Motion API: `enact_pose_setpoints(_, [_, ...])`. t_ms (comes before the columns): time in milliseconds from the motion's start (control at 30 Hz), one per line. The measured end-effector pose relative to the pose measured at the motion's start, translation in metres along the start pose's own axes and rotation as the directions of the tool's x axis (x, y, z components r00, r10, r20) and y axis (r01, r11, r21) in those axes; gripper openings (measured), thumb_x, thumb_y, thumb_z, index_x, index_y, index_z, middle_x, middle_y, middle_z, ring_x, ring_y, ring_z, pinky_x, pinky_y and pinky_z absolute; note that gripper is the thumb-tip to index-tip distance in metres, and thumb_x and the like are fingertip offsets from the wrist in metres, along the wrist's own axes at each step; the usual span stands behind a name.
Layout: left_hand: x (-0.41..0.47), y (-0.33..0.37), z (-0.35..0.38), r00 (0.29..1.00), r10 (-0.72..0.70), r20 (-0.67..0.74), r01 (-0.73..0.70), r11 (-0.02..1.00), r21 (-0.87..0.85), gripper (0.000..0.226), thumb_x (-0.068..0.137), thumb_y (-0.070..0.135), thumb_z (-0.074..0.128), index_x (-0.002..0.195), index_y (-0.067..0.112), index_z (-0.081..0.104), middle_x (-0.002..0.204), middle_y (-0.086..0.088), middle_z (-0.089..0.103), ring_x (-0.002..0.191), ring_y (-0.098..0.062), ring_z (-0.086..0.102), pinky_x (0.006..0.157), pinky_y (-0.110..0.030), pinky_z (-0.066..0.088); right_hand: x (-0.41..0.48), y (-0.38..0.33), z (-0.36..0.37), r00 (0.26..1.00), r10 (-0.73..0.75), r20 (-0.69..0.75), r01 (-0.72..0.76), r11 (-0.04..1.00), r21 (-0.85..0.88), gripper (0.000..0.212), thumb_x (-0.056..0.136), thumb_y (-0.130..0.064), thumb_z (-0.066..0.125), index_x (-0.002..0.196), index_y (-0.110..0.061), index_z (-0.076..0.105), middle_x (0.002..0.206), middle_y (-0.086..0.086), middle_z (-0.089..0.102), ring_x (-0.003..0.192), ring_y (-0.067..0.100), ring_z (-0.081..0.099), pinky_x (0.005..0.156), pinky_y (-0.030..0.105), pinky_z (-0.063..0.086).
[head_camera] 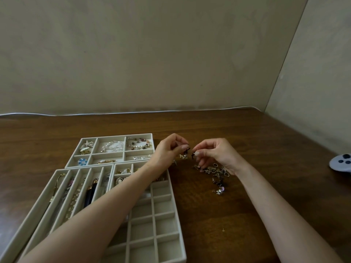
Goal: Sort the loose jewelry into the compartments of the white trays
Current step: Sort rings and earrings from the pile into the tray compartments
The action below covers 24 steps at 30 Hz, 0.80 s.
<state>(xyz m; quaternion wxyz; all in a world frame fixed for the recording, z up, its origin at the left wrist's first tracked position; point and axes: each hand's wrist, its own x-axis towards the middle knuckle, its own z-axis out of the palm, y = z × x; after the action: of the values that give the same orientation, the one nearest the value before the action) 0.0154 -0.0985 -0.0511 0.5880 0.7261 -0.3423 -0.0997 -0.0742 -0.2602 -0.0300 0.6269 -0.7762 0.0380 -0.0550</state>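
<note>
1. while both hands hover just above the wooden table [247,205], the left hand [169,150] pinches a small dark piece with a pale charm [185,155] dangling from it, and the right hand [214,152] pinches a second dark piece [193,156] at its fingertips; the two pieces are near each other but apart.
2. what they are is too small to tell; i judge them a pair being matched before stowing.
3. the loose pile [216,173] lies on the table under the right wrist, well apart from the trays.
4. the far tray [114,134] and the long-slot tray [36,198] already hold jewelry; the grid tray [181,234] shows many small near compartments with nothing in them.
5. the next move likely calls for carrying both pieces left to one small compartment and releasing them together; the left forearm lies across that tray, so it must draw back first.
</note>
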Motion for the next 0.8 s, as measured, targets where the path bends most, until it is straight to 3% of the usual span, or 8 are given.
enact_pose_setpoints(67, [-0.001,0.001,0.0,1.0,-0.001,0.006,0.001,1.0,0.012,0.008,0.088,0.016,0.059,0.089,0.024,0.058,0.083,-0.001,0.063,0.076,-0.009,0.059,0.066,-0.021,0.045,0.001,0.001,0.0,1.0,0.006,-0.015,-0.005,0.999,0.037,0.02,0.069,-0.012,0.072,0.087,-0.003,0.068,0.076,0.012,0.071,0.067,0.022,0.069,0.06,0.026,0.059])
enact_pose_setpoints(167, [-0.001,0.002,-0.001,1.0,-0.001,0.019,0.0,0.999,0.033,0.007,0.087,0.015,0.061,0.09,0.021,0.059,0.084,0.0,0.065,0.077,-0.009,0.061,0.069,-0.021,0.048,0.002,0.004,-0.001,1.0,-0.001,-0.007,0.002,0.994,0.105,0.012,0.076,0.0,0.07,0.087,-0.001,0.067,0.083,0.015,0.071,0.078,0.028,0.071,0.069,0.033,0.06])
enact_pose_setpoints(333, [0.0,0.008,-0.004,1.0,-0.007,0.001,0.007,0.999,0.039,0.007,0.085,0.014,0.063,0.088,0.019,0.06,0.083,-0.003,0.065,0.075,-0.012,0.061,0.066,-0.02,0.05,0.001,0.0,0.003,0.999,-0.029,-0.016,0.03,0.997,0.077,0.019,0.079,0.001,0.068,0.097,-0.003,0.062,0.078,0.011,0.07,0.066,0.023,0.069,0.059,0.029,0.058])
enact_pose_setpoints(467, [0.005,0.022,-0.014,0.999,-0.043,-0.014,0.045,0.989,0.144,0.008,0.082,0.014,0.068,0.085,0.018,0.061,0.082,-0.007,0.066,0.072,-0.015,0.06,0.068,-0.03,0.049,-0.001,-0.009,0.011,0.996,-0.085,-0.028,0.085,0.996,0.0,0.012,0.076,-0.003,0.07,0.086,-0.001,0.065,0.071,0.009,0.069,0.06,0.02,0.067,0.055,0.028,0.057])
enact_pose_setpoints(567, [-0.002,0.035,-0.026,0.999,-0.05,0.023,0.042,0.969,0.243,0.008,0.082,0.012,0.068,0.087,0.014,0.062,0.073,0.003,0.063,0.063,-0.007,0.057,0.058,-0.02,0.048,-0.003,-0.024,0.021,0.993,-0.121,0.002,0.12,0.99,-0.076,0.008,0.075,-0.003,0.071,0.082,-0.004,0.069,0.071,0.005,0.07,0.062,0.016,0.067,0.057,0.024,0.057])
enact_pose_setpoints(700, [-0.024,0.04,-0.049,0.998,-0.026,0.049,0.007,0.937,0.348,0.014,0.076,0.015,0.074,0.076,0.023,0.063,0.077,-0.003,0.069,0.076,-0.021,0.067,0.074,-0.036,0.054,-0.01,-0.035,0.036,0.988,-0.138,0.063,0.146,0.979,-0.14,0.01,0.075,0.0,0.072,0.083,-0.005,0.07,0.076,0.007,0.072,0.069,0.02,0.069,0.064,0.027,0.059])
enact_pose_setpoints(800, [-0.045,0.04,-0.059,0.997,-0.048,0.056,0.025,0.934,0.358,0.011,0.073,0.018,0.077,0.076,0.02,0.067,0.066,0.007,0.066,0.06,-0.003,0.06,0.06,-0.018,0.046,-0.018,-0.035,0.046,0.987,-0.139,0.079,0.151,0.973,-0.176,0.012,0.074,0.002,0.073,0.082,-0.005,0.068,0.076,0.007,0.071,0.068,0.016,0.07,0.061,0.023,0.056])
